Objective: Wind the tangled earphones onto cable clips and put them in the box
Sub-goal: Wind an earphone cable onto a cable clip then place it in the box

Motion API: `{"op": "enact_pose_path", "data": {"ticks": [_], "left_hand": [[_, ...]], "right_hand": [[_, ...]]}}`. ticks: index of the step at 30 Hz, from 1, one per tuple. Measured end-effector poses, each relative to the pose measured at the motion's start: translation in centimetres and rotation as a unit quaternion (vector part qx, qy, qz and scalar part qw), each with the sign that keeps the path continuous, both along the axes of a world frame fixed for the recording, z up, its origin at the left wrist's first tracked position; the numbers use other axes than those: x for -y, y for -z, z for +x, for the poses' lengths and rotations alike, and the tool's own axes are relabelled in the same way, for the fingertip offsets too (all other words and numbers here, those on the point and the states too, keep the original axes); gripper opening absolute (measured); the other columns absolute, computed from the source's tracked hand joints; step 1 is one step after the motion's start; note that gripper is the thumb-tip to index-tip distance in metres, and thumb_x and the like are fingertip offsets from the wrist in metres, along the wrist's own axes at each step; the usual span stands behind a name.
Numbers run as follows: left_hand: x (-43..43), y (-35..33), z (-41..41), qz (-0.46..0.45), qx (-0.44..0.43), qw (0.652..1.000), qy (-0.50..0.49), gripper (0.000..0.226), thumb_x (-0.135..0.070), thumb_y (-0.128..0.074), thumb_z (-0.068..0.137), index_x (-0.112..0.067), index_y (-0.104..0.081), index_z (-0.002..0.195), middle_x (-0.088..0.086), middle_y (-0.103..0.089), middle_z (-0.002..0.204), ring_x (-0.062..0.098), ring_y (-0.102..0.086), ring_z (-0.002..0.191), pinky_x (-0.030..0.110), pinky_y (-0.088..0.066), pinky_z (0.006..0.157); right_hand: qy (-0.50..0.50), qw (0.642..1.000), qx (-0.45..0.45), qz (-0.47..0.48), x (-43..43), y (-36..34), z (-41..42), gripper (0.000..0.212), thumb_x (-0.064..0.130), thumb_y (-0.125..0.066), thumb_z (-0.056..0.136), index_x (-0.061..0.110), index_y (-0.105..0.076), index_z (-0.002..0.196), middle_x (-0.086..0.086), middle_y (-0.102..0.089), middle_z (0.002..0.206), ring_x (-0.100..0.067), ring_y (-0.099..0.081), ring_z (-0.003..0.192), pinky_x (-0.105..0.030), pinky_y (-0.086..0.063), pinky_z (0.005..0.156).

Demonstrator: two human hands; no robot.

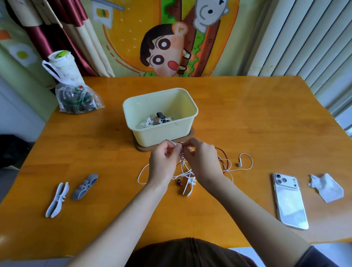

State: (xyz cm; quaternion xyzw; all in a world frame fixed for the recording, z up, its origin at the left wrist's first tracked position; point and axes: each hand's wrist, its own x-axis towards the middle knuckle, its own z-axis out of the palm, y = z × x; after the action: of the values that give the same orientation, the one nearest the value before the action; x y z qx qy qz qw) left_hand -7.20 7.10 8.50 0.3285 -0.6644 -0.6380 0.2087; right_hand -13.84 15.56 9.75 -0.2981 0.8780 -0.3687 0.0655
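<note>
Earphones (186, 169) lie in a tangle on the wooden table (255, 122), just in front of the box (162, 136), with the top of the knot held up by both hands. Two colours of wire show in it. A white cable (245, 169) loops out to the right and ends in one white earbud (240, 164) resting on the table. A dark red cable (229, 163) arcs behind the right wrist. One small red piece (179, 182), either a bud or a plug, lies below the knot.

The left hand (163, 159) and the right hand (202, 160) meet fingertip to fingertip above the tangle. Each has its fingers curled, with thumb and forefinger pinched on the wire.

Three cable clips lie out on the table. One white clip (189, 185) sits under the hanging wires between the forearms. Two grey ones lie side by side well to the left: a pale clip (57, 200) and a darker clip (85, 186).

The single cream box stands on a brown board (188, 135). Inside it are wound earphones, a white bundle (146, 123) and a dark bundle (161, 116); whether there are more cannot be told.

To the right lie one phone (290, 201), camera side up, and one crumpled tissue (326, 187). At the far left corner stand one clear plastic bag (75, 97) and one cup (61, 65).
</note>
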Motion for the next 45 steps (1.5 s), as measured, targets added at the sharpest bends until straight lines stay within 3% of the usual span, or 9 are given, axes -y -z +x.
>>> {"op": "enact_pose_path", "data": {"ticks": [4, 11, 15, 18, 26, 31, 34, 41, 45], "left_hand": [[0.2, -0.2, 0.1, 0.007, -0.011, 1.0, -0.012, 0.018, -0.014, -0.06, 0.093, -0.004, -0.061, 0.079, 0.011, -0.068, 0.078, 0.026, -0.066, 0.081, 0.043, -0.055, 0.083], [1.5, -1.3, 0.0, 0.064, -0.052, 0.996, -0.037, 0.016, -0.009, -0.056, 0.095, -0.006, -0.059, 0.079, 0.004, -0.067, 0.078, 0.024, -0.066, 0.091, 0.036, -0.053, 0.089], [1.3, -1.7, 0.2, 0.092, -0.061, 0.993, -0.048, 0.017, -0.007, -0.054, 0.095, -0.007, -0.058, 0.079, -0.003, -0.065, 0.069, 0.012, -0.064, 0.078, 0.024, -0.053, 0.079], [1.3, -1.7, 0.3, 0.095, -0.058, 0.992, -0.06, 0.016, -0.008, -0.054, 0.096, -0.009, -0.058, 0.08, 0.0, -0.064, 0.074, 0.013, -0.063, 0.079, 0.023, -0.051, 0.078], [1.0, -2.5, 0.1, 0.126, -0.086, 0.988, -0.019, 0.013, -0.008, -0.05, 0.097, -0.005, -0.052, 0.085, 0.008, -0.059, 0.073, 0.014, -0.064, 0.065, 0.025, -0.051, 0.056], [1.2, -3.2, 0.1, 0.137, -0.09, 0.986, -0.013, 0.015, -0.005, -0.053, 0.096, -0.006, -0.055, 0.081, 0.005, -0.057, 0.067, 0.02, -0.058, 0.072, 0.028, -0.051, 0.07], [1.8, -3.7, 0.1, 0.139, -0.097, 0.985, -0.019, 0.015, -0.006, -0.053, 0.096, -0.006, -0.056, 0.08, 0.002, -0.056, 0.062, 0.022, -0.056, 0.07, 0.031, -0.051, 0.079], [1.8, -3.6, 0.1, 0.154, -0.106, 0.982, 0.005, 0.014, -0.007, -0.05, 0.097, -0.005, -0.059, 0.087, 0.01, -0.062, 0.08, 0.02, -0.062, 0.079, 0.03, -0.054, 0.078], [1.5, -3.7, 0.2, 0.153, -0.098, 0.983, -0.004, 0.015, -0.005, -0.049, 0.097, -0.004, -0.054, 0.083, 0.008, -0.057, 0.068, 0.013, -0.06, 0.062, 0.023, -0.054, 0.065]], "right_hand": [[0.021, 0.999, 0.039, -0.023, -0.1, -0.4, -0.8, 0.007, 0.01, -0.055, 0.089, 0.004, -0.058, 0.092, -0.004, -0.062, 0.076, -0.021, -0.054, 0.066, -0.018, -0.039, 0.054], [0.034, 0.987, 0.132, -0.086, -0.3, -0.5, -1.1, 0.012, 0.0, -0.047, 0.088, 0.006, -0.055, 0.094, -0.004, -0.065, 0.074, -0.022, -0.067, 0.072, -0.036, -0.056, 0.068], [0.012, 0.989, 0.147, -0.03, -0.9, 0.1, -1.3, 0.012, 0.0, -0.05, 0.089, 0.012, -0.049, 0.091, 0.002, -0.062, 0.069, -0.009, -0.062, 0.061, -0.02, -0.051, 0.056], [-0.003, 0.994, 0.106, 0.016, -1.3, 0.5, -1.4, 0.011, 0.002, -0.052, 0.089, 0.012, -0.051, 0.093, -0.002, -0.063, 0.081, -0.014, -0.062, 0.068, -0.018, -0.047, 0.056], [-0.084, 0.992, 0.055, -0.073, -0.6, 0.5, -0.3, 0.028, 0.006, -0.053, 0.093, 0.005, -0.055, 0.121, -0.008, -0.058, 0.115, -0.017, -0.059, 0.099, -0.014, -0.043, 0.082], [-0.139, 0.986, 0.074, -0.059, -0.5, 0.4, -0.3, 0.014, 0.01, -0.06, 0.09, 0.007, -0.065, 0.102, 0.002, -0.063, 0.092, -0.007, -0.056, 0.082, -0.012, -0.043, 0.075], [-0.134, 0.985, 0.101, -0.048, -0.8, 0.9, -0.4, 0.006, 0.011, -0.059, 0.09, 0.011, -0.063, 0.095, 0.005, -0.064, 0.086, -0.013, -0.059, 0.081, -0.024, -0.046, 0.076], [-0.12, 0.984, 0.082, -0.099, -0.5, 0.4, -0.1, 0.032, 0.021, -0.059, 0.092, 0.016, -0.052, 0.122, 0.002, -0.057, 0.112, -0.011, -0.059, 0.094, -0.017, -0.047, 0.078], [-0.119, 0.984, 0.102, -0.084, -0.3, 0.1, -0.2, 0.013, 0.017, -0.061, 0.091, 0.01, -0.061, 0.101, -0.001, -0.068, 0.082, -0.009, -0.065, 0.069, -0.02, -0.051, 0.067]]}}
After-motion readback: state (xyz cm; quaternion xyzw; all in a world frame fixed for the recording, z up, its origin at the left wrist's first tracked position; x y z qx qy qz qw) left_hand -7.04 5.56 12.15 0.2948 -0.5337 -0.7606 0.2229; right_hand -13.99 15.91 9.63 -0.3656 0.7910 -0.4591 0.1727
